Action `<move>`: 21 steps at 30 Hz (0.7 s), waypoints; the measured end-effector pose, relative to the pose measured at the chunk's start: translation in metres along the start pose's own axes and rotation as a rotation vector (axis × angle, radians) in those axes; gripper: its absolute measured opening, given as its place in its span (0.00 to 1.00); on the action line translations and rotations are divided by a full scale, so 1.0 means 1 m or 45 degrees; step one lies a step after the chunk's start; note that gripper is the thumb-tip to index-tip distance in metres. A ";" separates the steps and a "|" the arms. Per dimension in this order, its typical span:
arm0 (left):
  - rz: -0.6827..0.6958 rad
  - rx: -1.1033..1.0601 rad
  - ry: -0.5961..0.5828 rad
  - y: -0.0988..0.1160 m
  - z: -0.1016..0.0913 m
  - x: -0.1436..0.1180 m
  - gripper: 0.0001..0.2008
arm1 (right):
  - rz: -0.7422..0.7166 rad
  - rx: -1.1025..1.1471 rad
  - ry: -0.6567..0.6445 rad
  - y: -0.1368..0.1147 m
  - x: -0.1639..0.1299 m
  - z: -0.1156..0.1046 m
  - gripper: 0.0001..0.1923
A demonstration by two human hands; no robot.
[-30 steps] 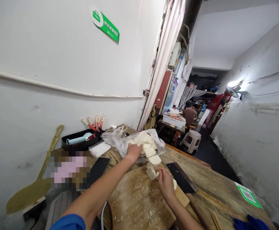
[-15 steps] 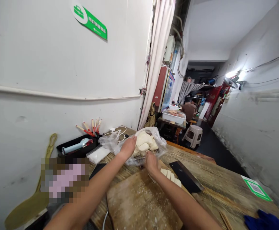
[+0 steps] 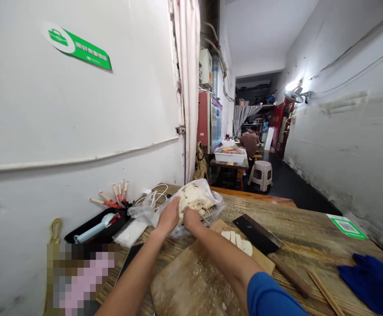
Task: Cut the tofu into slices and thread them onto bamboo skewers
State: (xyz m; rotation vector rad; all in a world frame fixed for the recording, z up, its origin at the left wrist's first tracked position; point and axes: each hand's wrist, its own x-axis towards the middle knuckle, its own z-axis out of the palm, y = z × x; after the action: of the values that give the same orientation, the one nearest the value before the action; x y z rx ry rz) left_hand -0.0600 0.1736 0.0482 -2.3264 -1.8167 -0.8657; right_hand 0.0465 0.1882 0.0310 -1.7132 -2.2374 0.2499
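A clear plastic bag (image 3: 216, 199) holds a heap of pale white, tofu-like pieces (image 3: 193, 196), with thin skewers (image 3: 206, 219) poking out at its near side. My left hand (image 3: 169, 216) is closed on the bag's left edge. Beside it, my right hand (image 3: 191, 220) reaches to the bag's near side with curled fingers; what they hold is hidden. Closer to me lies a floury wooden cutting board (image 3: 191, 281). A row of cut white strips (image 3: 236, 242) rests on its right part, next to a cleaver (image 3: 257, 235) with a wooden handle.
Bare skewers (image 3: 324, 292) and a blue glove or cloth (image 3: 370, 281) lie on the wooden table (image 3: 305, 237) at right, near a green code card (image 3: 346, 226). On the left stands a black tray (image 3: 89, 224) with chopsticks. Farther back are a stool (image 3: 260, 175) and a seated person (image 3: 248, 144).
My view has shifted, so the room sits farther left in the picture. My right hand has moved left, closer to my left hand at the bag, and a blue sleeve has come into view.
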 end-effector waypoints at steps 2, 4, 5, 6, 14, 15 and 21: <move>0.031 -0.057 0.016 0.003 -0.002 -0.007 0.23 | -0.049 -0.001 0.039 0.007 -0.020 -0.011 0.11; 0.040 -0.090 0.069 0.011 -0.003 -0.017 0.23 | -0.089 0.003 0.096 0.028 -0.055 -0.026 0.11; 0.026 -0.108 0.109 0.017 -0.003 -0.024 0.23 | -0.098 0.008 0.127 0.046 -0.078 -0.034 0.11; 0.004 -0.131 0.143 0.025 -0.003 -0.031 0.22 | -0.091 0.011 0.150 0.067 -0.103 -0.043 0.10; -0.009 -0.459 -0.183 0.111 0.027 -0.073 0.11 | 0.561 -0.321 0.334 0.273 -0.334 -0.082 0.15; 0.026 -0.472 -0.185 0.120 0.034 -0.074 0.10 | 0.614 -0.361 0.295 0.287 -0.353 -0.079 0.14; 0.182 -0.397 -0.346 0.167 0.070 -0.060 0.18 | 0.633 -0.309 0.193 0.309 -0.398 -0.055 0.13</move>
State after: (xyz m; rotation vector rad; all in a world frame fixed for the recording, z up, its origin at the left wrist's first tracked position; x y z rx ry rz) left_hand 0.1107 0.0977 0.0089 -2.8533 -1.6772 -0.9076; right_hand 0.4401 -0.1143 -0.0726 -2.3173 -1.7630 -0.0483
